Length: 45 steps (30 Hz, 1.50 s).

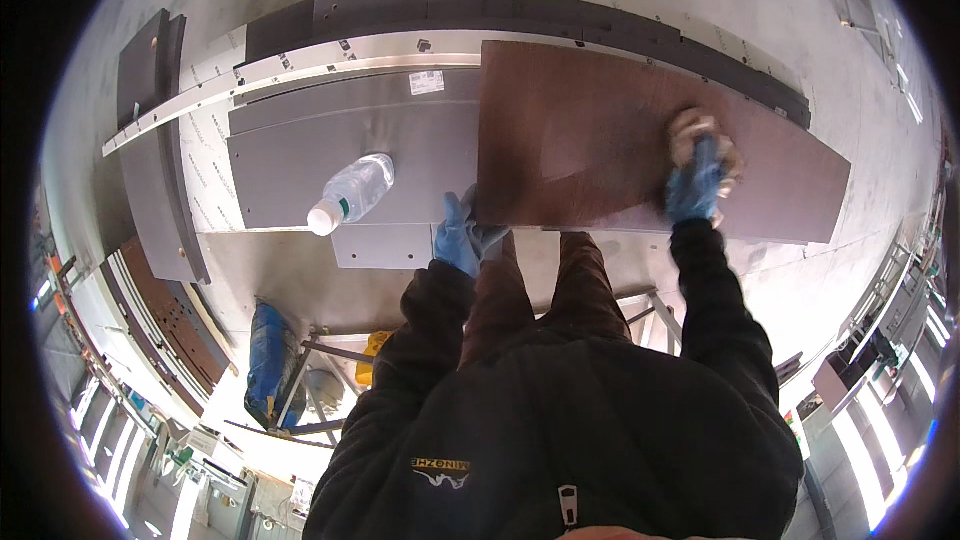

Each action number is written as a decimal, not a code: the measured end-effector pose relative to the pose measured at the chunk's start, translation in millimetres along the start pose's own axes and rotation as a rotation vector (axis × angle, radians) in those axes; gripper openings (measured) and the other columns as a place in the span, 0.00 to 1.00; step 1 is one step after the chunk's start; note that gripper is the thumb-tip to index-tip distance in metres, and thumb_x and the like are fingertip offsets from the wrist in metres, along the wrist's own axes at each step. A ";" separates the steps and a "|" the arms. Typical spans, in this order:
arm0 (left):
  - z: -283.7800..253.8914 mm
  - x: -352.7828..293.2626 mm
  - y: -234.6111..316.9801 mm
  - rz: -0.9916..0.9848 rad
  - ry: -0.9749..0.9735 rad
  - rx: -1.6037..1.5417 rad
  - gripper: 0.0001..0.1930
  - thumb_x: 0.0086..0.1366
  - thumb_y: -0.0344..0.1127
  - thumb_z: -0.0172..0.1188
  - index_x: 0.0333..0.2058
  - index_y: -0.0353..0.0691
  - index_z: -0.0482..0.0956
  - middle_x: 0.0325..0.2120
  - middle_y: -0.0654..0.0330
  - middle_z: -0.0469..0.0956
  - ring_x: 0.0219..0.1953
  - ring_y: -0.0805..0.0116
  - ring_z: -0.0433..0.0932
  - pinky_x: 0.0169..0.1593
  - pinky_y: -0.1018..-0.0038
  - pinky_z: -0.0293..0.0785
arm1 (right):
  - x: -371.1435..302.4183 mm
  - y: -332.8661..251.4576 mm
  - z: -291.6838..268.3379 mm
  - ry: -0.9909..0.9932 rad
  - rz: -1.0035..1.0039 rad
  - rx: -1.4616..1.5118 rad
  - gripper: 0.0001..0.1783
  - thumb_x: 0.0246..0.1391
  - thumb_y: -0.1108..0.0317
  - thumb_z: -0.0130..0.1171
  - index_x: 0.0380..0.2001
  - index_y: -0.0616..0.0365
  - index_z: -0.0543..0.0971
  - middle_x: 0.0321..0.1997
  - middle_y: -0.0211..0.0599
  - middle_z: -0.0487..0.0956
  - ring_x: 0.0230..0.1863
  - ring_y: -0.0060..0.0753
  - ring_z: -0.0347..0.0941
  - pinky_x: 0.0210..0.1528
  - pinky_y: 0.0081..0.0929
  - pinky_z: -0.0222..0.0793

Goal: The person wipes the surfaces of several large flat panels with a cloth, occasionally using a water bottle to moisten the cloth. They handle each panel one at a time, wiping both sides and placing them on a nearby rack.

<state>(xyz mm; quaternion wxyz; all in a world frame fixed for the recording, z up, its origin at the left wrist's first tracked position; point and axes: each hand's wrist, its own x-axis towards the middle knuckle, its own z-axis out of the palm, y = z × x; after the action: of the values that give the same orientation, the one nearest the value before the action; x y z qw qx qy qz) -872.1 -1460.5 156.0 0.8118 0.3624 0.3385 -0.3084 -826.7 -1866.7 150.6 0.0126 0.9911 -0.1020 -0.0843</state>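
A long brown panel (570, 140) lies across the work surface in front of me, over a grey panel (420, 160). My right hand (697, 182), in a blue glove, is closed on a crumpled beige cloth (693, 127) and presses it against the brown panel's right half. Darker smudged patches show on that panel's face. My left hand (457, 243), also gloved in blue, is at the brown panel's near left corner and appears to grip it; some of its fingers are in shadow. To its left a clear plastic bottle (362, 186) with a white cap lies on the grey panel.
Behind the panels runs a long pale strip (340, 53), with more dark grey panels (400, 2) beyond it. Further grey boards (158, 170) stand at the left. Below the surface's near edge are a blue bag (268, 360) and a metal frame (310, 380).
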 end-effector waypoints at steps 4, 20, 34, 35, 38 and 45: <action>2.5 -1.2 -4.5 0.053 -0.038 -0.009 0.57 0.67 0.83 0.37 0.77 0.38 0.51 0.74 0.49 0.59 0.75 0.49 0.60 0.77 0.50 0.55 | 82.2 -58.6 -12.8 0.132 0.164 0.263 0.36 0.66 0.57 0.53 0.73 0.62 0.63 0.78 0.55 0.61 0.79 0.59 0.53 0.79 0.52 0.46; 9.0 3.0 -11.2 0.027 0.241 0.028 0.28 0.79 0.47 0.52 0.71 0.42 0.66 0.65 0.52 0.73 0.65 0.55 0.74 0.65 0.51 0.75 | 0.0 -105.9 -2.7 0.108 -0.446 0.183 0.33 0.61 0.58 0.61 0.66 0.61 0.70 0.71 0.55 0.69 0.74 0.56 0.63 0.77 0.51 0.55; -17.3 7.6 -27.7 0.128 -0.029 -0.257 0.40 0.77 0.63 0.49 0.75 0.40 0.58 0.70 0.53 0.68 0.71 0.53 0.68 0.70 0.52 0.70 | 98.6 -269.2 -10.5 0.297 -0.698 0.432 0.32 0.59 0.56 0.64 0.64 0.58 0.73 0.69 0.48 0.72 0.72 0.53 0.65 0.75 0.56 0.55; -19.0 8.2 -25.5 0.082 0.027 -0.243 0.43 0.76 0.67 0.46 0.75 0.40 0.58 0.70 0.54 0.68 0.71 0.54 0.67 0.71 0.53 0.69 | 84.4 -269.4 -11.9 0.325 -0.720 0.483 0.32 0.59 0.58 0.65 0.64 0.58 0.73 0.69 0.48 0.72 0.72 0.53 0.65 0.76 0.55 0.56; -21.0 8.1 -24.3 0.045 0.079 -0.300 0.47 0.73 0.76 0.41 0.74 0.41 0.58 0.69 0.55 0.69 0.69 0.55 0.68 0.70 0.54 0.68 | -8.4 -244.8 -1.1 0.134 -0.959 0.578 0.33 0.59 0.66 0.65 0.67 0.57 0.71 0.75 0.46 0.69 0.75 0.51 0.65 0.78 0.53 0.57; -18.2 9.8 -42.4 0.107 0.214 -0.111 0.32 0.77 0.55 0.54 0.70 0.40 0.66 0.63 0.54 0.74 0.60 0.54 0.77 0.60 0.54 0.80 | 6.9 -245.4 -0.4 0.347 -1.109 0.545 0.25 0.64 0.63 0.60 0.63 0.55 0.75 0.71 0.47 0.72 0.72 0.48 0.68 0.75 0.57 0.61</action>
<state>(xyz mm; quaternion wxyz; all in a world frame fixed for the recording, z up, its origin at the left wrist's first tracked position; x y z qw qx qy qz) -904.0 -1471.6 123.1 0.8051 0.3654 0.4198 -0.2052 -770.8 -1627.9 139.5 -0.2689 0.8635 0.4116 0.1125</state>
